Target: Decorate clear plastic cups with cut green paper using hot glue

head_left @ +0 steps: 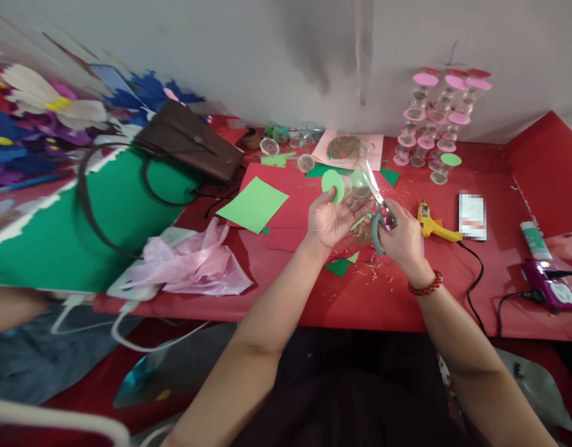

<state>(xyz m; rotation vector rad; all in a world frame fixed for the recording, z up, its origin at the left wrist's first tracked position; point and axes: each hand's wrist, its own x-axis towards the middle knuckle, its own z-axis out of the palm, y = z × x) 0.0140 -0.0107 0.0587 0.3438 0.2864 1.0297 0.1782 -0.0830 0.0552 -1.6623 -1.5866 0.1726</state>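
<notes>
My left hand (pixel 332 220) is curled, palm up, around an hourglass-shaped piece of transparent plastic (pixel 359 185). A round light green paper disc (pixel 331 182) covers its left end, with my thumb against the disc. In my right hand (pixel 401 234) is a pair of scissors (pixel 375 192) with grey-green handles; its blades point up and are slightly apart, close to the right end of the plastic piece. Paper scraps (pixel 367 257) lie under my hands on the red table (pixel 360 304).
Right of my hands lie a yellow glue gun (pixel 432 225) and similar plastic pieces with pink discs (pixel 425 118). On the left are a light green sheet (pixel 253 205), a pink plastic bag (pixel 197 264) and a brown bag (pixel 188 139). Cables (pixel 474 273) hang over the front edge.
</notes>
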